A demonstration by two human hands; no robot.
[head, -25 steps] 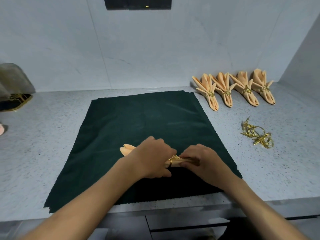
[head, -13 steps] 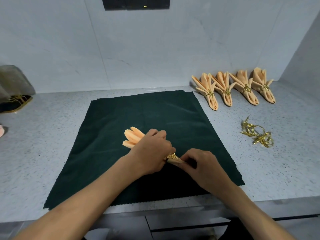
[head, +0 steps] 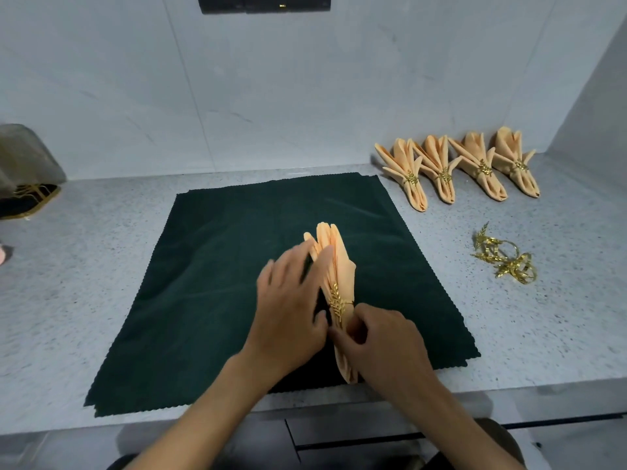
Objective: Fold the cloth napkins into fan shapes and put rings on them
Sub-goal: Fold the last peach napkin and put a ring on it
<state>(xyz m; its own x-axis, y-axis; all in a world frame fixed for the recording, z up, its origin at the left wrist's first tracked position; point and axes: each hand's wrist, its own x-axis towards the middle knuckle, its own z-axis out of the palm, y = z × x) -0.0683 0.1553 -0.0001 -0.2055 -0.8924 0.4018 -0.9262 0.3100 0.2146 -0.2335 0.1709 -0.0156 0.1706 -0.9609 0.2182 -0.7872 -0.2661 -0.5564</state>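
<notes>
Peach napkin [head: 341, 266], pleated and banded by a gold ring [head: 338, 305], lies on the green cloth [head: 217, 283] mid-bench. Left hand [head: 291, 307] rests straight fingers against its pleats; right hand [head: 383, 344] pinches its lower end. Four finished napkins [head: 458, 171] line the bench's far right corner.

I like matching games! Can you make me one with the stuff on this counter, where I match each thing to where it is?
Things:
1. napkin with a gold ring
2. four finished napkins
3. spare gold rings
4. dark green cloth

Places:
A. loose on the counter, right of the cloth
B. spread flat in the middle of the counter
C. in a row by the back wall, on the right
D. between the left hand and right hand, on the cloth

Pairs: 1-D, 2-C, 3-A, 4-B
</notes>
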